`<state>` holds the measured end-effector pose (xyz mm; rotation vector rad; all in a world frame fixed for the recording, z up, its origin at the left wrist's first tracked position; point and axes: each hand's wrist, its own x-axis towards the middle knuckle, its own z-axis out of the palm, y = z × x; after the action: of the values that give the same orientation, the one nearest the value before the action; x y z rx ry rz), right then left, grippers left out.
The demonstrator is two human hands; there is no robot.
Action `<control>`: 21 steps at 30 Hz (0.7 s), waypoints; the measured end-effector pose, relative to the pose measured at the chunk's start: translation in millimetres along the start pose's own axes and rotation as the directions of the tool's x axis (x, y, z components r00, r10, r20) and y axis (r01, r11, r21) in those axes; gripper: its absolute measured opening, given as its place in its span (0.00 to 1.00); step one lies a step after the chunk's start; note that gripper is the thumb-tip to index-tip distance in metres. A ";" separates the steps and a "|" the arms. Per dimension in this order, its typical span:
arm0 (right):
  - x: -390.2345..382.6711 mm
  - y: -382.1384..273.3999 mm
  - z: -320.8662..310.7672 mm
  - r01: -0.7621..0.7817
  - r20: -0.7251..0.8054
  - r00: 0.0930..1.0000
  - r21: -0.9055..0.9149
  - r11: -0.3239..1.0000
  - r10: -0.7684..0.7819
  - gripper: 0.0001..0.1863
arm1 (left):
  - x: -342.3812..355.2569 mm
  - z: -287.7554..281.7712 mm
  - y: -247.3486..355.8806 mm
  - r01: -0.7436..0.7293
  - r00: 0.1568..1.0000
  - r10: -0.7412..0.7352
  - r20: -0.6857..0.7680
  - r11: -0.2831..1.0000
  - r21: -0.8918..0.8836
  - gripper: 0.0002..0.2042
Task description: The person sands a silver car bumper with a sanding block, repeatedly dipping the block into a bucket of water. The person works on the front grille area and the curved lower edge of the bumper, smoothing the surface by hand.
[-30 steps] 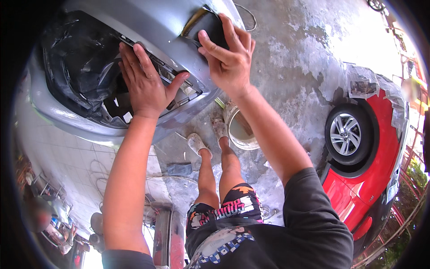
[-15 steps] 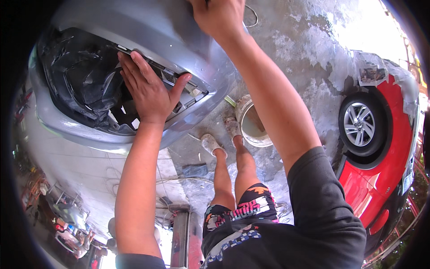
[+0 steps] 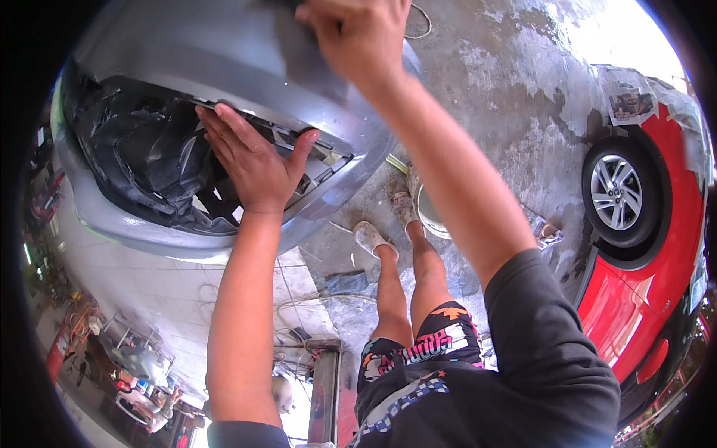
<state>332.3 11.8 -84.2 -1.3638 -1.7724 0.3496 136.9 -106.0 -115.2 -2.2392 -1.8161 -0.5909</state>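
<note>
A grey car bumper [image 3: 216, 45] with a wide dark opening stands in front of me at the upper left. My left hand [image 3: 250, 164] lies flat along the upper edge of that opening, fingers stretched out and thumb spread. Black plastic parts [image 3: 142, 142] show inside the opening. Higher up, my right hand [image 3: 358, 37] is over the grey surface, its fingers curled and slightly blurred. Something dark shows by its fingertips at the top edge of the picture, too cut off to name.
A whitish bucket [image 3: 431, 209] stands on the wet concrete floor [image 3: 493, 127], close to my feet and partly behind my right forearm. On the right is a red car [image 3: 672, 187]. A dark cloth [image 3: 347, 282] and cables lie on the floor; a metal post [image 3: 323, 396] rises behind me.
My right hand has shifted slightly left over the grey surface. The left hand keeps its place on the opening's edge. The whole view has shifted a little.
</note>
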 end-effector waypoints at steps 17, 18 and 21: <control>-22.1 21.3 -4.1 0.360 -0.088 0.928 -0.034 0.932 -0.362 0.26 | -2.8 -1.4 -3.1 0.016 1.000 -0.016 0.010 1.000 0.003 0.66; -60.4 28.9 -11.2 0.349 -0.039 0.936 -0.006 0.937 -0.349 0.29 | -1.0 -3.4 -3.7 0.013 1.000 -0.013 0.011 1.000 0.002 0.66; -78.3 41.0 -22.1 0.382 -0.020 0.924 -0.028 0.924 -0.382 0.25 | 2.8 -3.9 0.5 0.011 1.000 -0.011 0.000 1.000 -0.004 0.66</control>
<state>379.2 -48.9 -133.3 -0.9995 -1.9758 0.0968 137.2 -105.2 -110.4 -2.2328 -1.8302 -0.5980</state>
